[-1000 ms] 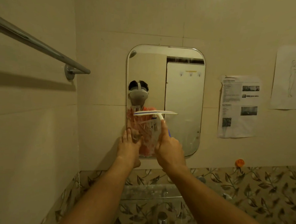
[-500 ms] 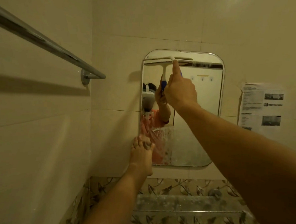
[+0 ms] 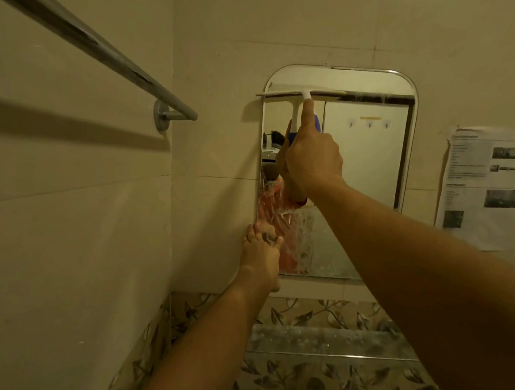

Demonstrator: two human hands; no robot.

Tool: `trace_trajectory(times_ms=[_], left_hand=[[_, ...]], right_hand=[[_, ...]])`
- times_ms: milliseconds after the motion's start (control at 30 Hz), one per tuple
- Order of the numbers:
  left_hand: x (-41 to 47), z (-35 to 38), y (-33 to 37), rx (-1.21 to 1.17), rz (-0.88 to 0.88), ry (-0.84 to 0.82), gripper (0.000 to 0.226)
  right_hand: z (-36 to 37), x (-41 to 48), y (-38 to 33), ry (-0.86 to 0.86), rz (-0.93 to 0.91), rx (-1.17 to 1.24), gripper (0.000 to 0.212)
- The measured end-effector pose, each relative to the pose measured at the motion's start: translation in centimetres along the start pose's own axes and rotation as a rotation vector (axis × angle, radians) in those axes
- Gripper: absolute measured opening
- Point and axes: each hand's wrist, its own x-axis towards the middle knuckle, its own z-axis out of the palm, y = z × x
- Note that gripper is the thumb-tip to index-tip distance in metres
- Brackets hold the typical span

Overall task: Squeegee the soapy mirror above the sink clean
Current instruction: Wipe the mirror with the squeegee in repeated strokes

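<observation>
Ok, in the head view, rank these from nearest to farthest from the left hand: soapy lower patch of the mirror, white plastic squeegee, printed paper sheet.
1. Soapy lower patch of the mirror, just right of the left hand.
2. White plastic squeegee, up near the mirror's top.
3. Printed paper sheet, far off to the right.
</observation>
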Motion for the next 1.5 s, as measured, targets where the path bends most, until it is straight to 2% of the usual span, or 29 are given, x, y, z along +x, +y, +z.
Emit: trace_trajectory(times_ms=[233,367,533,700,800,933,1033,1100,1133,1167,1233,1267,1367,1500], left_hand=[[-0.1,0.8,-0.3,0.078,0.067,0.106,0.109],[-0.2,0.8,-0.4,0.059,0.082,0.120,0.096],[0.0,1.2,-0.6,-0.041,0.045,0.145,0.104],[1.6,3.3,-0.9,0.073,0.057,0.242,0.104],[1.9,3.9,-1.1,0.118,0.095,0.232,0.104],[2.2,4.7,-1.6,-0.001,0.093,0.236,0.104],[1.4,4.8,-2.6,-0.237,0.167,0.270,0.091],[0.2,4.4,-3.3,-0.184,0.191,0.277,0.095],[-0.6,4.2,-3.7,-0.155,0.165,0.261,0.088],[-1.3,4.1,-3.9,-0.171,0.108,0.298,0.071],[-2.5,3.7,-4.7,-0.205,0.014,0.459,0.027],[-2.8,3.6,-5.1,-0.206,-0.017,0.551,0.019],[-2.9,2.8,-6.4,-0.264,-0.081,0.742,0.025],[-2.6,-0.4,-7.1,-0.389,-0.091,0.693,0.050]], right_hand=[[2.8,-4.7,1.5,-0.044,0.019,-0.031,0.087],[3.6,-7.1,1.8,-0.084,0.026,-0.021,0.090],[5.3,-10.7,3.2,-0.133,0.025,-0.033,0.096],[6.5,-13.4,4.3,-0.177,0.045,-0.039,0.089],[7.1,-14.2,4.6,-0.187,0.060,-0.052,0.088],[7.8,-15.1,5.1,-0.189,0.065,-0.038,0.086],[8.4,-16.5,5.9,-0.208,0.051,-0.049,0.091],[8.9,-17.8,6.6,-0.208,0.045,-0.049,0.097],[8.9,-18.4,6.8,-0.214,0.044,-0.047,0.098],[9.1,-19.1,7.1,-0.224,0.045,-0.051,0.099],[9.1,-20.2,7.4,-0.242,0.062,-0.059,0.100],[9.1,-20.7,7.6,-0.249,0.073,-0.064,0.099],[9.3,-21.7,8.0,-0.266,0.091,-0.088,0.095],[9.2,-23.0,8.6,-0.292,0.096,-0.117,0.097]])
